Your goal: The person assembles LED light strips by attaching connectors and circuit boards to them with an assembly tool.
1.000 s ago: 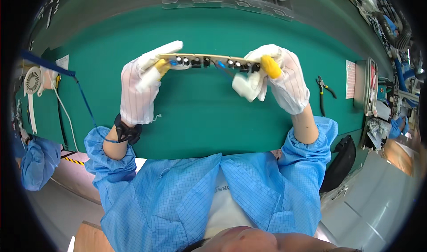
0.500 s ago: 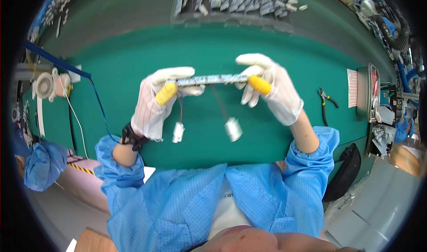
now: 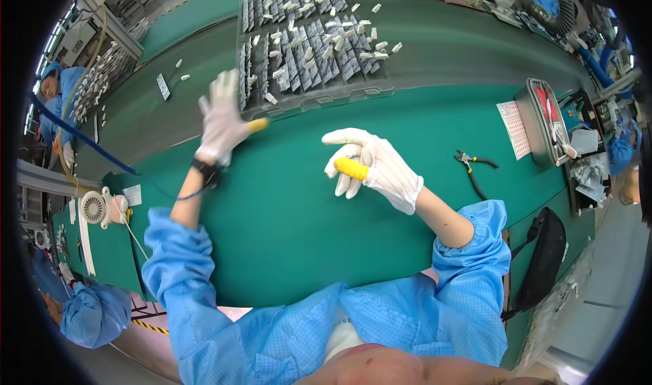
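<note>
My left hand (image 3: pixel 227 123), in a white glove with a yellow thumb cover, reaches forward with its fingers spread. It is beside the near left corner of a clear plastic tray (image 3: pixel 326 105) and holds nothing that I can see. My right hand (image 3: pixel 377 171), gloved the same way, hovers above the green mat (image 3: pixel 285 249). Its index finger stretches out, the other fingers bend loosely, and nothing shows in it. Rows of thin circuit boards (image 3: pixel 305 62) with white connectors fill the tray. Beyond my left hand, one small board (image 3: pixel 163 86) with two wired white connectors lies on the dark belt (image 3: pixel 146 123).
Cutting pliers (image 3: pixel 468 168) lie to the right, near a printed sheet (image 3: pixel 514 128) and a metal box (image 3: pixel 541 123). A black pouch (image 3: pixel 541 263) is at the lower right. On the left stand a small fan (image 3: pixel 95 208) and a blue cable (image 3: pixel 81 130). Co-workers sit at left.
The wired strip-shaped board that both hands held has left them. My left hand has swung forward and opened, my right hand has drawn slightly inward, and the view has tilted toward the tray.
</note>
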`<state>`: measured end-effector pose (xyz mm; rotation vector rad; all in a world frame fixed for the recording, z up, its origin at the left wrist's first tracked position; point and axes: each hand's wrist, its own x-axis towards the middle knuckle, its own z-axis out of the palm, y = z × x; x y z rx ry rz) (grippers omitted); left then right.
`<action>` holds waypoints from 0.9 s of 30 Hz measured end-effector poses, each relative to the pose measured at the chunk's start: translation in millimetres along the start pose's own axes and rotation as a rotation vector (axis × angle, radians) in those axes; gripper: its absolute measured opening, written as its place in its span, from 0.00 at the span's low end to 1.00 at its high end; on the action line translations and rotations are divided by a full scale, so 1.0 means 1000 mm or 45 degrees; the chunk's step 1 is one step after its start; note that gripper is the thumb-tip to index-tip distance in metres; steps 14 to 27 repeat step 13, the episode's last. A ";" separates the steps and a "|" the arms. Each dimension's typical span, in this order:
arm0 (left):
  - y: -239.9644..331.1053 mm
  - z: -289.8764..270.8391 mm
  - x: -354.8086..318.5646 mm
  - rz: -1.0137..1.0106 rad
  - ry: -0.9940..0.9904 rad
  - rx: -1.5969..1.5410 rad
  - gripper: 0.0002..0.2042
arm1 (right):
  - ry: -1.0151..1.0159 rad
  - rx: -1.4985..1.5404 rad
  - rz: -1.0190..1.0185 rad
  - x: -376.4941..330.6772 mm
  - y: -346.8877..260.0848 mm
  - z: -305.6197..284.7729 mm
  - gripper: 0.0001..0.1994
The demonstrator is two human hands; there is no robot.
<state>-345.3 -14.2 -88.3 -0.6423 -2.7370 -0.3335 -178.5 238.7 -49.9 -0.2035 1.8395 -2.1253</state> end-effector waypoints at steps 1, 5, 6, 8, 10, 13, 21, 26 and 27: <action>0.017 0.001 0.019 0.028 -0.038 0.029 0.49 | -0.008 0.008 -0.018 0.000 0.000 -0.001 0.28; 0.012 0.053 0.076 -0.097 -0.097 0.199 0.36 | -0.024 0.024 -0.044 0.002 0.000 0.000 0.25; 0.009 0.058 0.082 -0.145 -0.141 0.233 0.36 | -0.022 0.003 -0.039 0.001 -0.002 -0.001 0.25; 0.011 0.062 0.088 -0.168 -0.196 0.275 0.35 | 0.001 -0.001 -0.040 0.000 -0.003 -0.003 0.24; 0.015 0.063 0.086 -0.180 -0.055 0.324 0.32 | -0.017 0.012 -0.009 0.000 -0.005 -0.006 0.24; 0.033 0.039 0.089 -0.250 -0.240 0.314 0.38 | -0.019 0.059 -0.001 0.000 -0.001 -0.009 0.26; 0.033 0.039 0.089 -0.250 -0.240 0.314 0.38 | -0.019 0.059 -0.001 0.000 -0.001 -0.009 0.26; 0.033 0.039 0.089 -0.250 -0.240 0.314 0.38 | -0.019 0.059 -0.001 0.000 -0.001 -0.009 0.26; 0.033 0.039 0.089 -0.250 -0.240 0.314 0.38 | -0.019 0.059 -0.001 0.000 -0.001 -0.009 0.26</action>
